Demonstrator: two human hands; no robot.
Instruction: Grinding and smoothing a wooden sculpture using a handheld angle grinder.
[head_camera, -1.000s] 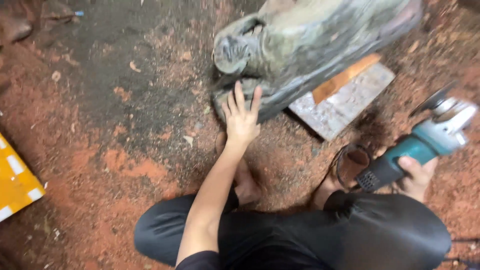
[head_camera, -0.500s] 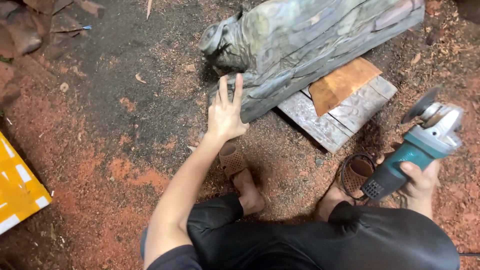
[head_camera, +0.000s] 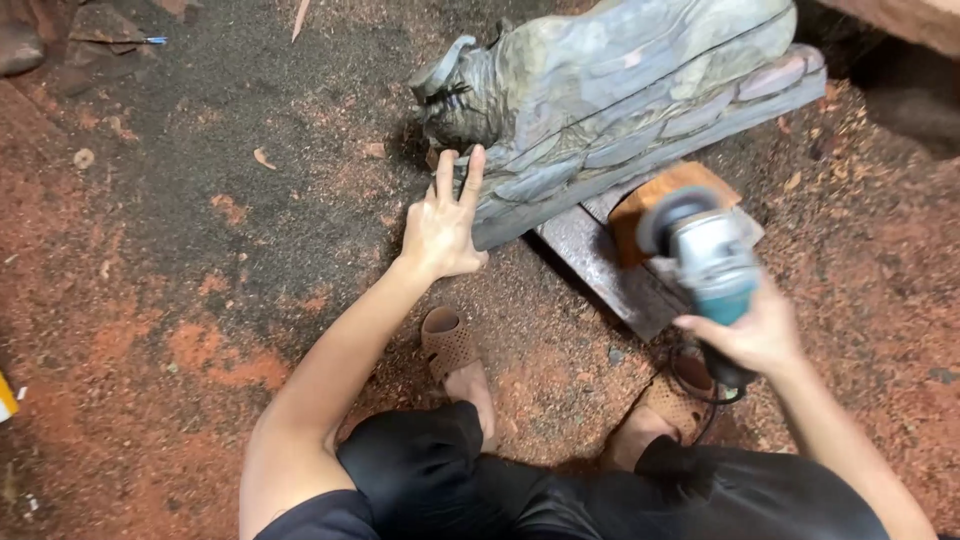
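Ground: red and dark sawdust is spread over the whole floor (head_camera: 180, 300); a yellow object is cut off at the lower left edge.
Left hand: the left hand (head_camera: 440, 225), left of centre, is laid flat with fingers spread against the lower edge of the carving; nothing is gripped.
Carving: a large grey-green wood carving (head_camera: 620, 90) is seen at upper centre, tilted, resting on a plank (head_camera: 600, 265) and a brown block (head_camera: 640, 200).
Sandals: brown sandals (head_camera: 450, 345) are worn on both feet, at lower centre, close under the plank.
Grinder: an angle grinder (head_camera: 705, 250) with a teal body is held at centre right, its disc end raised toward the block and carving.
Right hand: the right hand (head_camera: 750, 335) is clamped round the grinder's handle.
Cord: a dark cord (head_camera: 700, 385) is looped by the right foot.
Risk, fingers: the bare left fingers could be cut, since they lie near the surface the disc faces.
Risk, shift: the carving could slip, being propped only on loose supports.
Risk, cord: the cord could be snagged by a foot.
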